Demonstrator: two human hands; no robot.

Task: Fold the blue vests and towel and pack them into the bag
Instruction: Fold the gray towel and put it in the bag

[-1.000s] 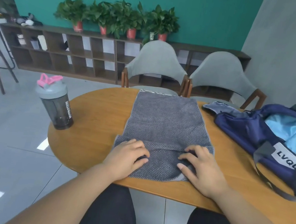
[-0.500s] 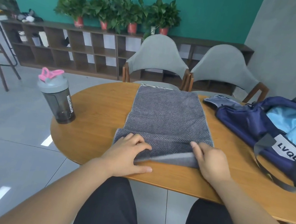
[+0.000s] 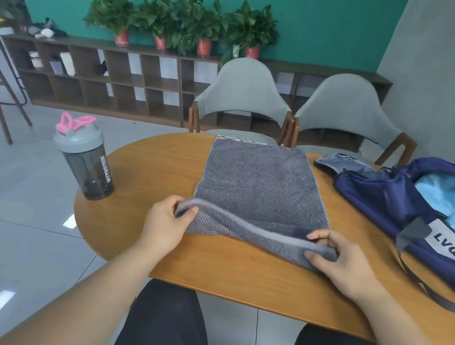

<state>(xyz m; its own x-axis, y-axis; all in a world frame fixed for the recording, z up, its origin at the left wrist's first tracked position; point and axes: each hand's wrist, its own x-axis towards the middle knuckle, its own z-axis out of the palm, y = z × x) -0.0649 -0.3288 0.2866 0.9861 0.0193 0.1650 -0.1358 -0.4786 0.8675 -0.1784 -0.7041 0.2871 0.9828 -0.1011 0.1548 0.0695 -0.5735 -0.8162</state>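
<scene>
- I see the towel (image 3: 260,183) lying lengthwise across the middle of the table (image 3: 147,166); its far end reaches the far edge, and its near end is lifted off the wood
- My left hand (image 3: 163,225) pinches the towel's near left corner, thumb on top and fingers curled under the hem
- My right hand (image 3: 345,264) pinches the near right corner the same way; thumb and forefinger clamp the hem, and the other fingers are tucked beneath
- The hem hangs in a shallow arc between the two hands; the rest of the towel lies flat on the table
- The bag (image 3: 388,196) sits at the right end of the table, just beside the towel and apart from it; its top gapes open, and a grey strap trails towards the near edge
- Blue cloth (image 3: 442,189) lies inside the bag; I cannot tell how it is folded
- A bottle (image 3: 87,157) stands upright at the left edge, well apart from the towel; its lid is grey with a pink loop
- Two grey chairs (image 3: 244,89) stand behind the far edge
</scene>
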